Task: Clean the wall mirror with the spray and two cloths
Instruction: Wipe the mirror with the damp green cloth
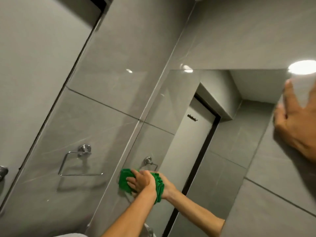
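Mirror: fixed to the grey tiled wall; you are working at its lower left edge.
Green cloth: folded and pressed to the glass right at that edge, doubled by its reflection.
Left hand: your grip lies spread over the cloth, pinning it to the glass.
Right hand: grip wide, fingers splayed, holding nothing; it seems braced on the tiles beside the mirror's right edge.
Doing it well: keep the cloth flat, run overlapping strokes along the border, then work inward; avoid smearing onto the tile.
Count: one mirror, one cloth in view, no second cloth, no spray, one towel ring, two hands.
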